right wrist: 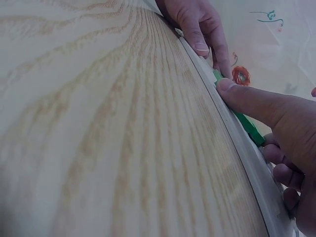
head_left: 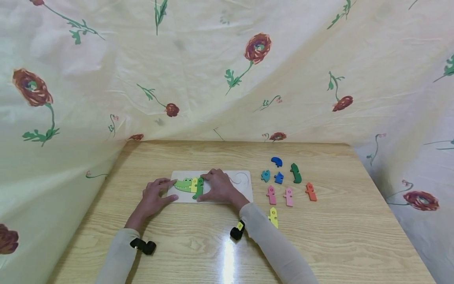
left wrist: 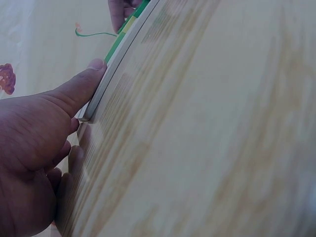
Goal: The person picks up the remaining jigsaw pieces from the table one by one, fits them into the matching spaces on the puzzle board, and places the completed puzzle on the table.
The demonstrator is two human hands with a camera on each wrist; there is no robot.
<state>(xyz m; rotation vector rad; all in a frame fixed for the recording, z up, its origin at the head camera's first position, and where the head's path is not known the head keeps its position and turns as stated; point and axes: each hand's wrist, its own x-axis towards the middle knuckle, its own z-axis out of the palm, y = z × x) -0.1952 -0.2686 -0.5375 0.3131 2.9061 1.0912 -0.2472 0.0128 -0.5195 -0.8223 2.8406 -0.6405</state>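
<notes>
A white puzzle board (head_left: 224,197) lies on the table, bearing a green crocodile head (head_left: 183,185) at its left, then a yellow piece (head_left: 194,184) and a dark green piece (head_left: 200,187). My right hand (head_left: 220,187) pinches the dark green piece between thumb and finger, its thumb at the lower end. In the right wrist view, that thumb (right wrist: 247,101) lies along the green piece's side. Over the board's left end, my left hand (head_left: 156,196) rests with thumb and forefinger extended. The left thumb (left wrist: 81,86) touches the board's edge in the left wrist view.
To the right lie several loose pieces: blue (head_left: 276,161), light blue (head_left: 265,176), star-like blue (head_left: 279,178), green (head_left: 296,173), orange (head_left: 311,192), dark pink (head_left: 271,195), light pink (head_left: 289,197) and yellow (head_left: 273,217), partly behind the right sleeve. Flowered cloth (head_left: 198,79) surrounds the wooden table (head_left: 191,244).
</notes>
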